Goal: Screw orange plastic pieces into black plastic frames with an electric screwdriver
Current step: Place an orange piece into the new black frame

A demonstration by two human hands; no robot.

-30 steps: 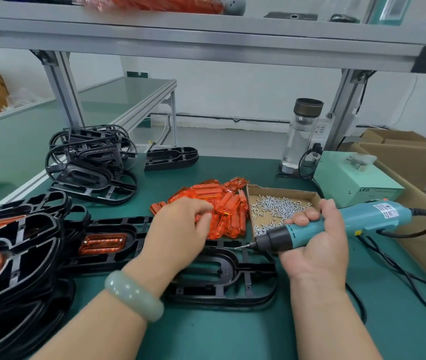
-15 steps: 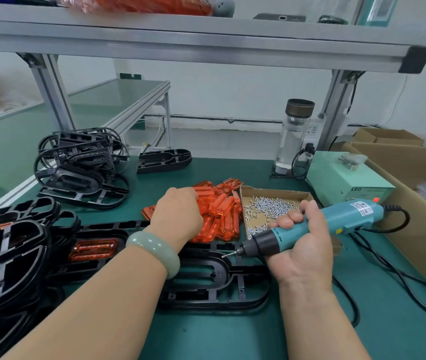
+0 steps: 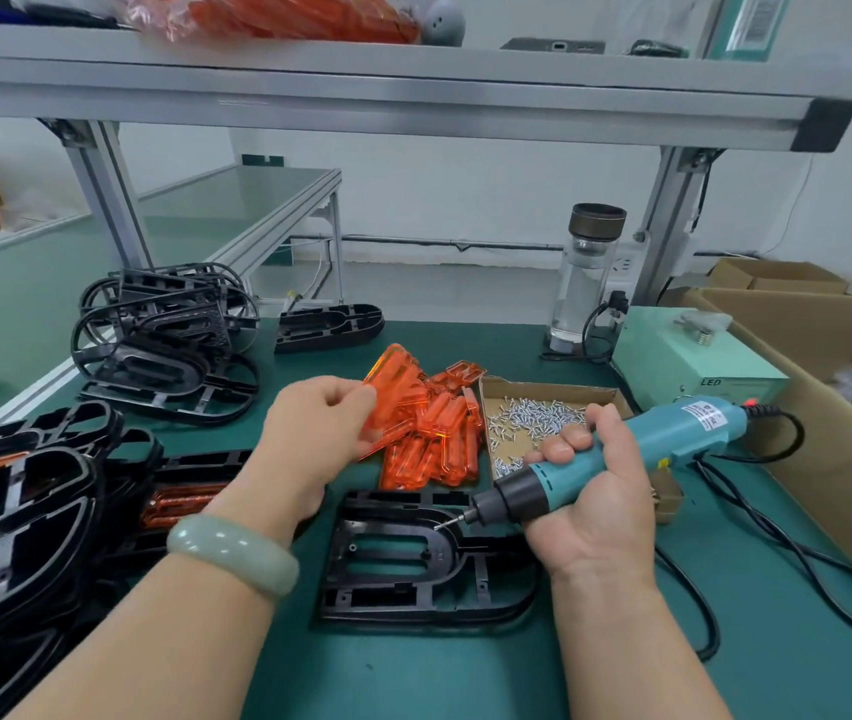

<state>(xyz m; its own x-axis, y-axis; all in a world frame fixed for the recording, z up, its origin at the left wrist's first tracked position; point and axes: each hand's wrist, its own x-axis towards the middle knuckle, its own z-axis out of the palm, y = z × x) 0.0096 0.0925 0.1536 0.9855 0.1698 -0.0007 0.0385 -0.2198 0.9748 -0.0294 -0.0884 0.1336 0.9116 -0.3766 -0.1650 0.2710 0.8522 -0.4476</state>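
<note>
Head view. Green-matted workbench under an aluminium overhead shelf, white wall behind.

Left hand: raised over the bench, thumb and curled fingers pinching one orange piece by its near end, lifted above the pile of orange pieces. Pale green bangle on the wrist.

Right hand: fingers wrapped round the teal electric screwdriver, held nearly level. The bit points left, its tip over the far right part of the black frame; whether it touches cannot be told.

Black frame: flat on the mat between the two forearms, oval opening facing up.

Cardboard tray of loose silver screws: just right of the orange pile, behind the right hand.

Stack of black frames: far left, some tilted. Single frame: behind, toward the centre.

Frames fitted with orange inserts: heaped at the near left edge.

Glass bottle, pale green power box, open cardboard carton: right rear.
</note>
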